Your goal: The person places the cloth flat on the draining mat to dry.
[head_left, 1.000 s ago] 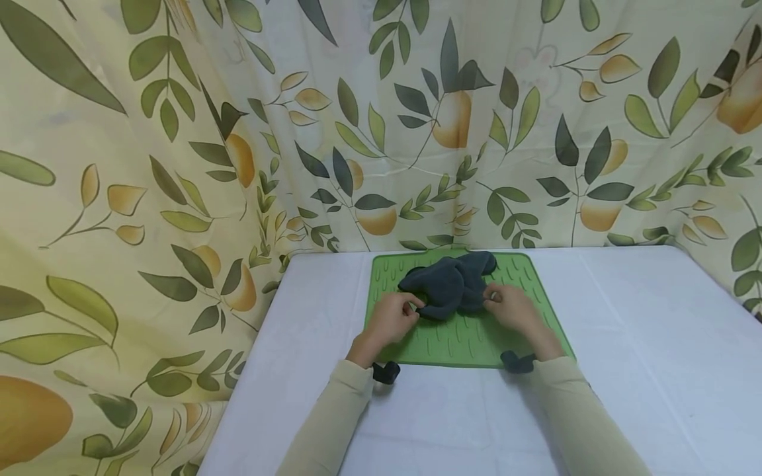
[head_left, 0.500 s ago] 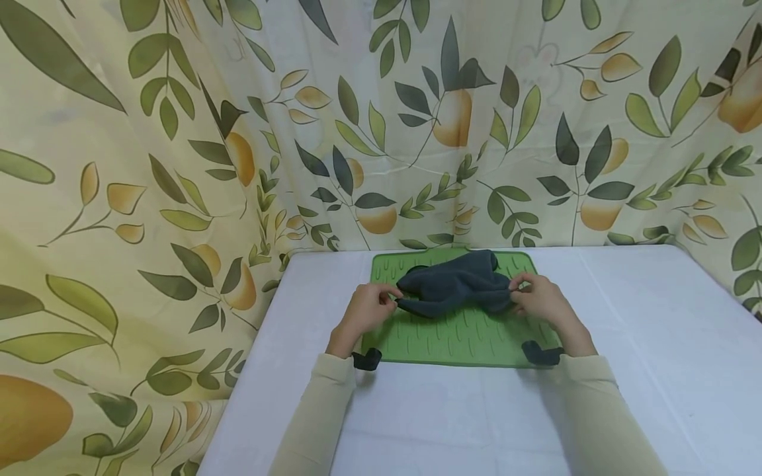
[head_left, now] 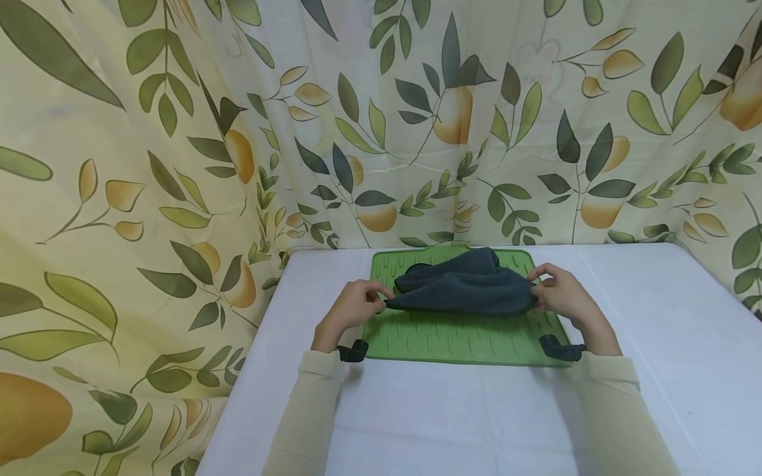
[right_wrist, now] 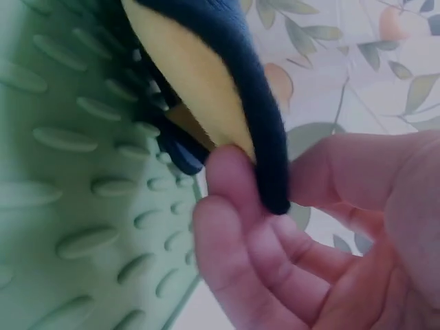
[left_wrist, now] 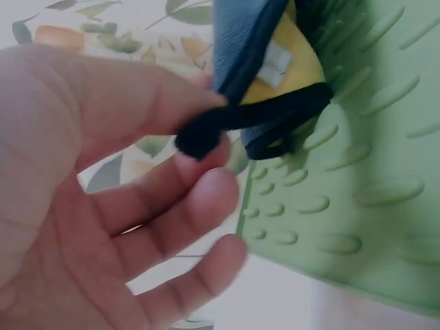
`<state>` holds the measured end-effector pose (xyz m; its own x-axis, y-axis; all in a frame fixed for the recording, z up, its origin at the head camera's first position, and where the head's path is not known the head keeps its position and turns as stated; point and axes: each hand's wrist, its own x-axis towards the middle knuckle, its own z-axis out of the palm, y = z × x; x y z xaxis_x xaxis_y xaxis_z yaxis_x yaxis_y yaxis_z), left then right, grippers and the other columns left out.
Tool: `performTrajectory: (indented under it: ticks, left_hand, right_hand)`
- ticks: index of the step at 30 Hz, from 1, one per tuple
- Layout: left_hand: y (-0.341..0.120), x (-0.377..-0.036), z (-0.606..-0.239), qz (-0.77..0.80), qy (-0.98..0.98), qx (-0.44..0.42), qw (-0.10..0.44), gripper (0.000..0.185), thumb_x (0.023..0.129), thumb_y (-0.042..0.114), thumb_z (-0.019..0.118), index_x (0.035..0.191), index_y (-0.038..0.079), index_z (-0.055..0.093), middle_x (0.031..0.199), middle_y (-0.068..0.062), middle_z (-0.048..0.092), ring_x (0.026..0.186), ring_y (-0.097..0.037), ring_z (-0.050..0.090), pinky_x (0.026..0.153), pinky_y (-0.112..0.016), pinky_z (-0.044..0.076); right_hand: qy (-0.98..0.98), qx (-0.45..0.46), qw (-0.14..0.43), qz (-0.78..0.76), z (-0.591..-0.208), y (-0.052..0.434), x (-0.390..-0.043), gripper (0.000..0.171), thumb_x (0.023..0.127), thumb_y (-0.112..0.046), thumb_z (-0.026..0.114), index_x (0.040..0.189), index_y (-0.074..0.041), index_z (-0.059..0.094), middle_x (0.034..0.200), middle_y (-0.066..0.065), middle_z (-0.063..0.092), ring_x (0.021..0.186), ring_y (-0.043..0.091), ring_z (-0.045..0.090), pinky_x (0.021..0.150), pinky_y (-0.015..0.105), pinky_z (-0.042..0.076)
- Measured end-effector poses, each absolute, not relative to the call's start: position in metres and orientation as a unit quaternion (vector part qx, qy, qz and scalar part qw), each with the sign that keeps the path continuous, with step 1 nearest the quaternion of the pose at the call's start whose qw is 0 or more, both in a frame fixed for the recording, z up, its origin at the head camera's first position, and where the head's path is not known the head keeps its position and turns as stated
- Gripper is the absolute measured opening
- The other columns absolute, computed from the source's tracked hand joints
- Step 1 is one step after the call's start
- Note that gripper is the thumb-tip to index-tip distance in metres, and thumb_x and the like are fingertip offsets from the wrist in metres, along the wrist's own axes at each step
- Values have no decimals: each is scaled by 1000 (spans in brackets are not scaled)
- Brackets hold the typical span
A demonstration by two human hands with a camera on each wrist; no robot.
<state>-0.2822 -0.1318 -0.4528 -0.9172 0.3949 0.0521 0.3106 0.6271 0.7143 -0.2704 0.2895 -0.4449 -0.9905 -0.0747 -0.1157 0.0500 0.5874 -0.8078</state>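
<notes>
A dark blue-grey cloth [head_left: 464,291] is stretched sideways above the green ridged mat [head_left: 440,340], its back part bunched in folds. My left hand [head_left: 356,304] pinches its left corner between thumb and forefinger. In the left wrist view, the cloth's black edging, yellow underside [left_wrist: 295,58] and a small white tag [left_wrist: 275,63] show beside the left hand [left_wrist: 137,165]. At the other end, my right hand [head_left: 562,296] pinches the right corner. The right wrist view has the right hand [right_wrist: 309,227] gripping the dark edging, with the yellow side [right_wrist: 199,75] facing the mat.
The mat lies on a white-covered table [head_left: 428,416], near its back edge. A curtain [head_left: 417,132] printed with leaves and fruit hangs behind and to the left. Black straps [head_left: 559,349] sit at both wrists.
My hands have moved apart, left hand to the left and right hand to the right. Between them the bunched cloth has spread wider, and its front edge is now drawn nearly straight.
</notes>
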Motion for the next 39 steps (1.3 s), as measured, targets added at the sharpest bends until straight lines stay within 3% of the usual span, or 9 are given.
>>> performTrajectory:
  ticks: [10,13,18,23,32,39]
  left_hand:
    - [-126,-282,-464,341,902,221,146,15,93,8,71,101,19,77,79,0,68,69,-13,60,64,-28,49]
    - [-120,-282,-469,328,907,218,145,9,95,15,71,102,16,75,75,2,65,66,-11,56,61,-27,46]
    - [-110,-281,-475,336,911,193,143,26,99,26,69,119,9,69,74,0,61,62,-12,52,58,-26,43]
    - [-101,-281,-479,350,912,175,122,36,98,28,71,128,10,66,82,0,63,68,-12,55,60,-27,45]
    - [-102,-282,-475,406,902,123,74,26,92,24,77,114,12,72,78,-2,67,65,-16,59,58,-30,47]
    - [-115,-283,-464,419,895,126,83,21,91,24,77,108,11,73,65,1,64,56,-14,52,53,-30,42]
  right_hand:
    - [892,-23,137,-431,-453,293,-268,29,99,-5,55,124,7,45,90,11,60,69,20,64,64,35,55]
    - [896,-21,155,-415,-454,294,-266,36,100,-12,59,125,8,42,88,11,59,69,20,62,64,35,53]
    - [901,-7,192,-390,-454,295,-265,51,101,-18,61,134,11,33,81,10,62,67,20,61,65,35,53]
    - [902,-25,207,-378,-455,296,-266,59,99,-14,63,140,16,32,80,11,67,67,18,64,64,35,56]
    - [908,-50,193,-368,-452,301,-266,49,96,-11,64,133,15,45,90,13,68,72,18,68,68,35,58]
    - [909,-61,203,-359,-442,305,-262,46,97,-15,66,130,13,50,88,8,66,76,19,65,71,36,55]
